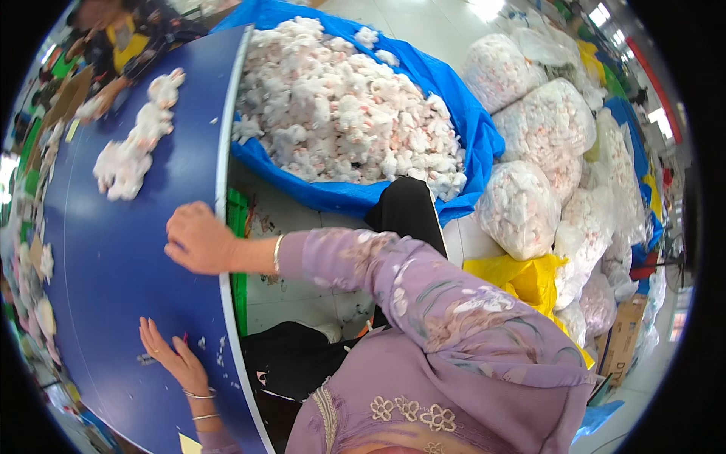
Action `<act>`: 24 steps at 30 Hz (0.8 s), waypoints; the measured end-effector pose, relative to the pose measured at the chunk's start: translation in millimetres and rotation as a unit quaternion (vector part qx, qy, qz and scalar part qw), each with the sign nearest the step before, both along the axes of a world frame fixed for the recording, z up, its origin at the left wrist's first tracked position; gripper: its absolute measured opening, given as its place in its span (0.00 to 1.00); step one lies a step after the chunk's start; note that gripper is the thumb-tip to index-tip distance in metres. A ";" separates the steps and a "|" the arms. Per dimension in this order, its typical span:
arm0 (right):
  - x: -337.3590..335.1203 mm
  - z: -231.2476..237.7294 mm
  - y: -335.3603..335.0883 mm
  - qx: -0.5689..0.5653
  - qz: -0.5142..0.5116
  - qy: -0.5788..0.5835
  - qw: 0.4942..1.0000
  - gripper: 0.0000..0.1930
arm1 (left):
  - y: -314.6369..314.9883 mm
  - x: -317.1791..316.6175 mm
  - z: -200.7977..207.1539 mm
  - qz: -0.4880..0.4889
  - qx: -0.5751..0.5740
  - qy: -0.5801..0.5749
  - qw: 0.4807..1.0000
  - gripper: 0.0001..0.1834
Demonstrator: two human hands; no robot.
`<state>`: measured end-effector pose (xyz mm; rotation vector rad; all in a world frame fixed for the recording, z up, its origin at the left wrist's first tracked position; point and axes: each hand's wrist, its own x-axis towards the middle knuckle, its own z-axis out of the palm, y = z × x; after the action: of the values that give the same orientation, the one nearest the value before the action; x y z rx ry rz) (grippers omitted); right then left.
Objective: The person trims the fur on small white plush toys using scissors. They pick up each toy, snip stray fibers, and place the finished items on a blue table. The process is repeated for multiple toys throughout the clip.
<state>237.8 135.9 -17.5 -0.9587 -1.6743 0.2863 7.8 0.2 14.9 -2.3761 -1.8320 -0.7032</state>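
Observation:
My left hand (175, 359) is low over the blue tabletop (98, 280), its fingers stretched out and the thumb apart. A small red thing (184, 339) shows by that thumb, too little of it to name. Scraps of white fluff (220, 352) lie beside the hand. Farther up the table, my right hand (200, 238) is closed, fingers curled under; whatever it may hold is hidden. Beyond it, several white plush pieces (144, 136) with pinkish parts lie in a row on the tabletop, apart from both hands.
A blue sheet-lined heap of white plush pieces (340, 106) stands beyond the table edge. Stuffed clear bags (522, 204) are piled at the right, near a yellow sack (522, 280) and a cardboard box (624, 337). Across the table, a person's hand (102, 102) reaches in.

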 end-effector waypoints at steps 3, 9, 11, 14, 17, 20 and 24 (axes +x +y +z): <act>3.7 1.1 0.7 -0.002 0.029 0.076 0.997 0.09 | 14.6 68.1 -23.7 0.010 -0.050 -0.120 0.991 0.28; 80.0 11.6 -3.6 -0.035 0.155 0.279 0.947 0.03 | 26.3 77.5 -20.8 0.003 -0.108 0.054 0.993 0.26; 154.8 10.7 -13.5 -0.014 0.160 0.220 0.962 0.03 | 23.2 75.1 -23.1 0.009 -0.115 0.069 0.991 0.25; 290.0 -51.1 -9.4 -0.054 0.024 0.142 0.988 0.03 | 29.6 79.3 -25.3 0.007 -0.103 0.062 0.993 0.24; 425.6 -103.4 -27.7 -0.239 -0.172 0.088 0.952 0.10 | 25.6 79.3 -25.3 0.049 -0.137 0.070 0.987 0.26; 552.1 -148.0 -59.1 -0.351 -0.217 0.008 0.911 0.12 | 41.8 89.6 -26.9 0.056 -0.126 0.078 0.987 0.26; 671.8 -213.6 -53.2 -0.437 -0.306 -0.180 0.826 0.11 | 88.2 239.0 0.6 -0.026 0.022 -0.071 0.997 0.28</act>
<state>909.6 82.7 -231.1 -2.3008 -1.4302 0.4655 246.7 88.3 15.5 -2.4100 -1.7907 -0.9308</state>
